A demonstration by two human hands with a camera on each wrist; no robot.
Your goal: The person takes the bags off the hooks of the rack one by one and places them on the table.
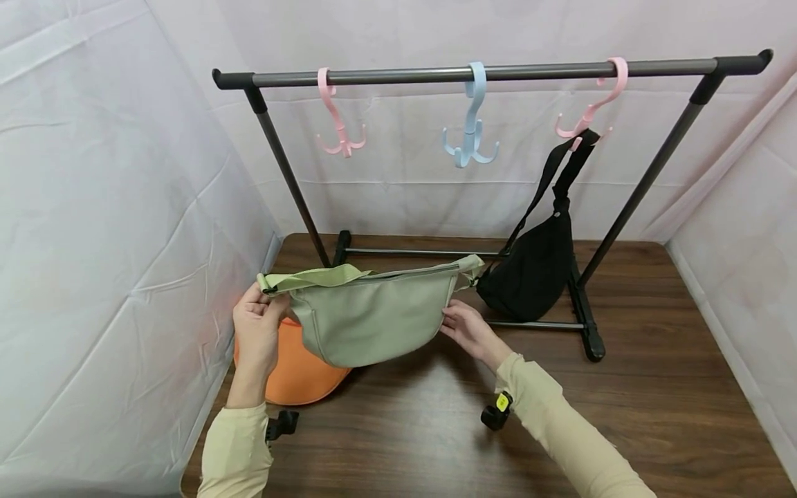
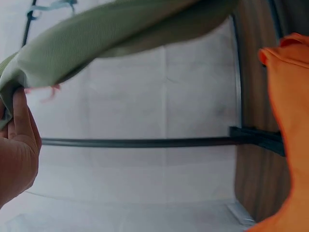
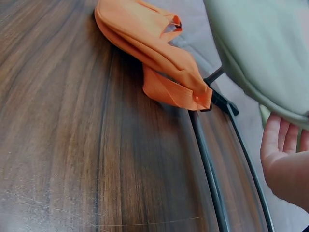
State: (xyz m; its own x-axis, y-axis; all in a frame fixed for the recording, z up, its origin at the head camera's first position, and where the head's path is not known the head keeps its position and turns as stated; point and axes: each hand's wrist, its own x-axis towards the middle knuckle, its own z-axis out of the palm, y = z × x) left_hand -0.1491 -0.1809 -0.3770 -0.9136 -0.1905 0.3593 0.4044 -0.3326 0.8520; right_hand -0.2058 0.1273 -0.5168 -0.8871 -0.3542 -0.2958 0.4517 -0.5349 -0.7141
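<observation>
A sage-green waist bag (image 1: 373,321) is held up in front of the rack, its zipped edge on top. My left hand (image 1: 257,339) pinches its left end, where the light-green strap (image 1: 320,278) and buckle are. At the bag's right edge, my right hand (image 1: 470,332) grips the side. The right wrist view has the right hand's fingers (image 3: 274,137) passing behind the green fabric (image 3: 265,58). In the left wrist view, my left hand (image 2: 21,157) holds gathered green cloth (image 2: 58,58). Below the left hand lies an orange bag (image 1: 305,370), partly covered by the green one.
A dark metal rack (image 1: 398,76) stands on a brown wooden surface (image 1: 411,429). From its bar hang a pink hook (image 1: 339,124), a blue hook (image 1: 471,124) and another pink hook (image 1: 591,107), which carries a black bag (image 1: 529,270). White cloth walls (image 1: 112,228) surround it.
</observation>
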